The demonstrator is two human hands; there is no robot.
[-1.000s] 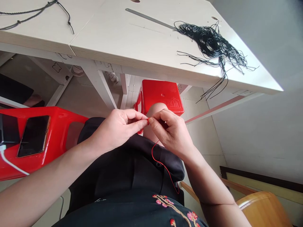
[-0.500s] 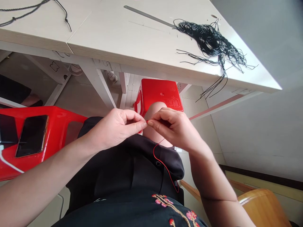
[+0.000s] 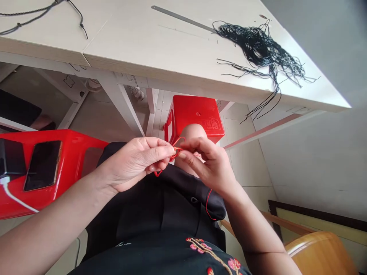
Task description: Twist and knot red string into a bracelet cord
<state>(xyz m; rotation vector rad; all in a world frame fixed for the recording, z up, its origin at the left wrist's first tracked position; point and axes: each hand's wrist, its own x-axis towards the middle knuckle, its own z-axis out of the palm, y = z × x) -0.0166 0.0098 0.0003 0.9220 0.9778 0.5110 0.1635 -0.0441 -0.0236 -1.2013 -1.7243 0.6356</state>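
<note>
Above my lap, my left hand pinches a thin red cord between thumb and forefinger. A loop of the cord stands up between the two hands. A thicker, braided-looking red piece hangs just below the left fingers. My right hand is close on the right, its thumb and forefinger closed on the cord beside the loop. Part of the cord is hidden by the fingers, and a loose length lies over the black cloth on my lap.
A bundle of black cords lies on the white table, some ends over its edge, beside a steel ruler. A red stool stands beneath. At left, a phone and a black box rest on another red stool.
My fingertips have moved slightly apart, and a red loop now shows between them. The braided red piece has come into sight under my left hand. The loose cord has shifted across my lap.
</note>
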